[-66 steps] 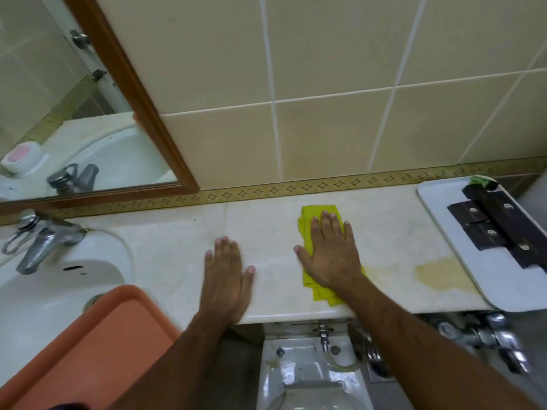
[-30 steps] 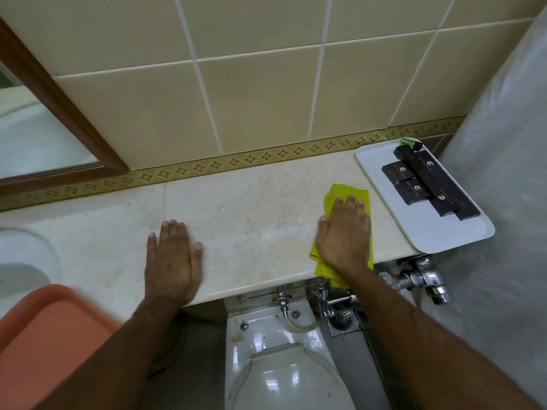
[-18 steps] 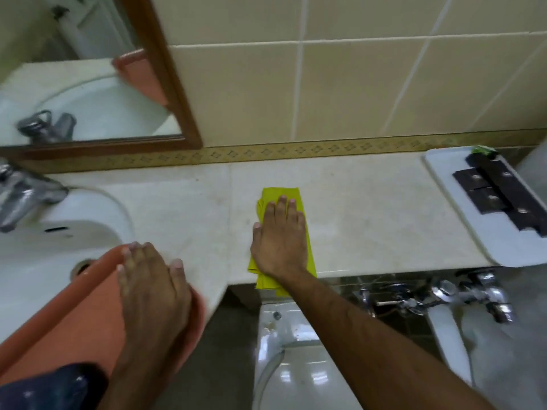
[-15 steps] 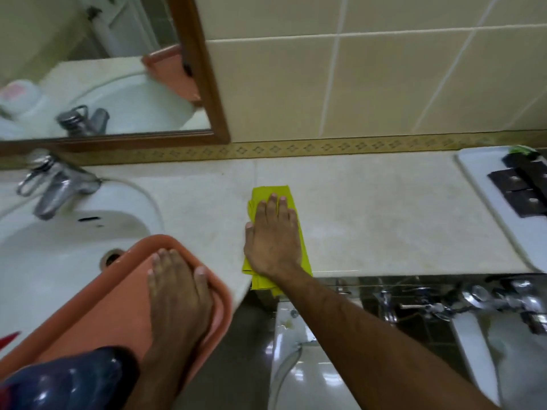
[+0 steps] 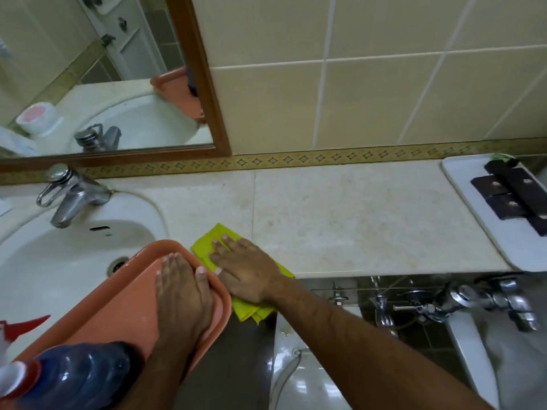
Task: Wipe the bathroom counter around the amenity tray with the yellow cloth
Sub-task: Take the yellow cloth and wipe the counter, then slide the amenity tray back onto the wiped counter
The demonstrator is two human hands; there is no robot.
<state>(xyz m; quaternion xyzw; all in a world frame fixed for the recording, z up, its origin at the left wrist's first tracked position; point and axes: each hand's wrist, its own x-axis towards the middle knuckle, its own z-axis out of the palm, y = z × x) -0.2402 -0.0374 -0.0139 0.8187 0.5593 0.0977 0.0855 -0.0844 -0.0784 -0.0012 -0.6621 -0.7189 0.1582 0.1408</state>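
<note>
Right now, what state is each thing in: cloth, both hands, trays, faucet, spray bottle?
yellow cloth: folded, flat on counter, pressed under right hand
right hand: open, palm down on cloth
left hand: open, flat inside orange tray
orange tray: over sink edge
white amenity tray: at counter's right end, holding dark packets
faucet: no water running
spray bottle: lying in orange tray

Both your hands lie flat, palms down, side by side.

Your left hand (image 5: pixel 181 287) rests with fingers together and straight, forearm running back toward you. Your right hand (image 5: pixel 247 273) presses down with fingers spread and angled left, thumb beside the left hand, its forearm stretching in from lower right.
</note>
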